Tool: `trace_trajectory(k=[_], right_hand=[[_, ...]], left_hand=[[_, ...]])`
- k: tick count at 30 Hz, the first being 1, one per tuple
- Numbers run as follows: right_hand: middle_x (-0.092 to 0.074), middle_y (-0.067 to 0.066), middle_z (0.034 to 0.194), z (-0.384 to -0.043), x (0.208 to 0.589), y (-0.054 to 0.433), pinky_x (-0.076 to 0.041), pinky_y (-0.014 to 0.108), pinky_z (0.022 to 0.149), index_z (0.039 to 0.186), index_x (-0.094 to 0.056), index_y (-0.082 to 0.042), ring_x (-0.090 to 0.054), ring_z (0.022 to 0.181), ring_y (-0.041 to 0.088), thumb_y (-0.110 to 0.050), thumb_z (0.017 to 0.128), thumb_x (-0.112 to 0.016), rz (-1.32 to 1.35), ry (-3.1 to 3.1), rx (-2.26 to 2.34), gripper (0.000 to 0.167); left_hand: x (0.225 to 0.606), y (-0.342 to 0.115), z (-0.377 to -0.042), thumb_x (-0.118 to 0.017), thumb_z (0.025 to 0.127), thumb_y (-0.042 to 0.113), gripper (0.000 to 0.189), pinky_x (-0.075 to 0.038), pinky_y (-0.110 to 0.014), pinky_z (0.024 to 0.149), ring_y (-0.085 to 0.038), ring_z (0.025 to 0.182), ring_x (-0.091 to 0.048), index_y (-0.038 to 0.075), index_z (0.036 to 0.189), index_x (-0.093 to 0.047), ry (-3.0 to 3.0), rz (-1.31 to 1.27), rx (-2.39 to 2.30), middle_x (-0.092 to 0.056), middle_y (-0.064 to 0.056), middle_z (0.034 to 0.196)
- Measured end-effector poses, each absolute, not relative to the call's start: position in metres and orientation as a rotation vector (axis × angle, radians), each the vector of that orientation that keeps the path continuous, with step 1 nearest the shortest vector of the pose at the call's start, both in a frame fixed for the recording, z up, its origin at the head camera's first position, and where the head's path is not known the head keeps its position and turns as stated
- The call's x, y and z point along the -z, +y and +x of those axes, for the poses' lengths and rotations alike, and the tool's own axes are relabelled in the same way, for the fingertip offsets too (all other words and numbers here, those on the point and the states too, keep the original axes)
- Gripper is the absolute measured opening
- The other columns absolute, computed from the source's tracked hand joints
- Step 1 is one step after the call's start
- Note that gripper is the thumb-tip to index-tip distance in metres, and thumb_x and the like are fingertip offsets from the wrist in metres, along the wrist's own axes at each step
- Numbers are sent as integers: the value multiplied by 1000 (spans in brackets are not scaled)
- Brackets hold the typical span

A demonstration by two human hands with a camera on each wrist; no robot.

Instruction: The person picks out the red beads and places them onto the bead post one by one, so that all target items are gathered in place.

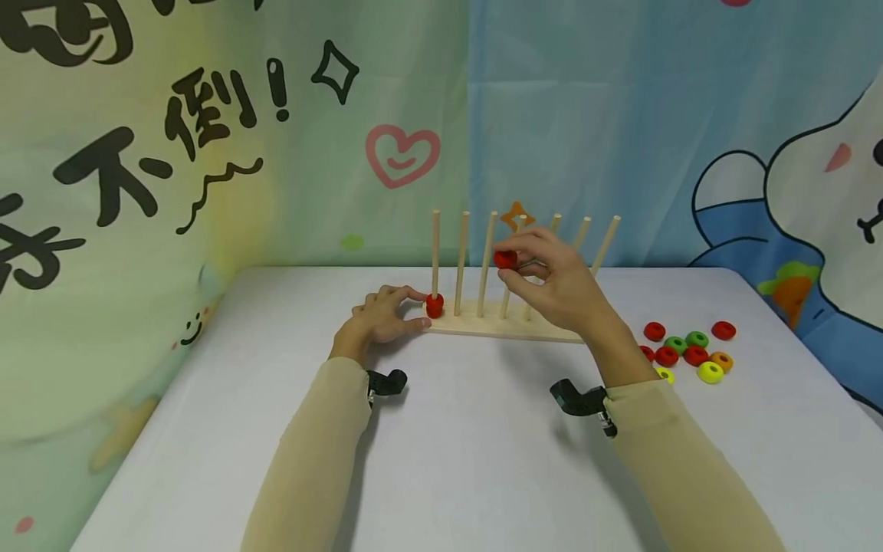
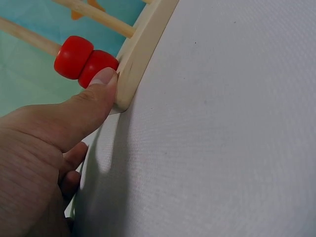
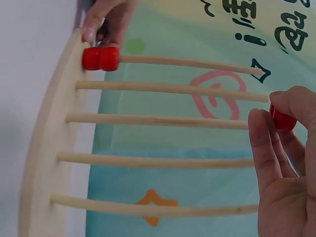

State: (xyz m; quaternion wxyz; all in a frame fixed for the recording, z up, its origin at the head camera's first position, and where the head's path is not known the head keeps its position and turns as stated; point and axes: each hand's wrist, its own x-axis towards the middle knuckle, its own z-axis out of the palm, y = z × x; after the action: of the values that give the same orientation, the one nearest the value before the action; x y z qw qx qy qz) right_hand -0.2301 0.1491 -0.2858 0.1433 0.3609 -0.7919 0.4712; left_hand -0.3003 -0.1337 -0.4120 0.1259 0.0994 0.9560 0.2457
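A wooden peg stand (image 1: 503, 327) with several upright pegs in a row stands on the white table. Two red beads (image 2: 74, 57) are stacked on its leftmost peg, down at the base. My left hand (image 1: 382, 316) holds the stand's left end, thumb in front by the lower bead and fingers behind. Raised before the middle pegs, my right hand (image 1: 555, 280) pinches another red bead (image 1: 505, 260) between thumb and fingers. In the right wrist view this bead (image 3: 283, 118) is near the tip of the second peg from the left, apart from it.
Loose red, green, yellow and orange beads lie on the right of the table, among them a red bead (image 1: 723, 330) and a yellow bead (image 1: 710, 372). A printed cloth backdrop (image 1: 572, 138) hangs behind the table.
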Motion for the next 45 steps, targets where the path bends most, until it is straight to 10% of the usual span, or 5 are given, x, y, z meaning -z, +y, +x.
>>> trace_trajectory(k=[29,45], right_hand=[[-61,23,117,-257,264,82,-55,37,85,120,-62,9,-67,91,34,7,89,-65,940,-2166,-1504,31],[-62,1,124,-286,279,66,-55,26,54,124,-68,-11,-69,70,14,-10,92,-67,791,-2232,-1389,32]], left_hand=[[411,-138,-302,-63,87,62,54,-25,-59,103,-37,136,-28,43,136,-52,2752,282,-741,-29,-7,155],[411,-136,-303,-63,86,63,53,-26,-57,102,-35,136,-28,45,135,-51,2747,288,-753,-29,-6,155]])
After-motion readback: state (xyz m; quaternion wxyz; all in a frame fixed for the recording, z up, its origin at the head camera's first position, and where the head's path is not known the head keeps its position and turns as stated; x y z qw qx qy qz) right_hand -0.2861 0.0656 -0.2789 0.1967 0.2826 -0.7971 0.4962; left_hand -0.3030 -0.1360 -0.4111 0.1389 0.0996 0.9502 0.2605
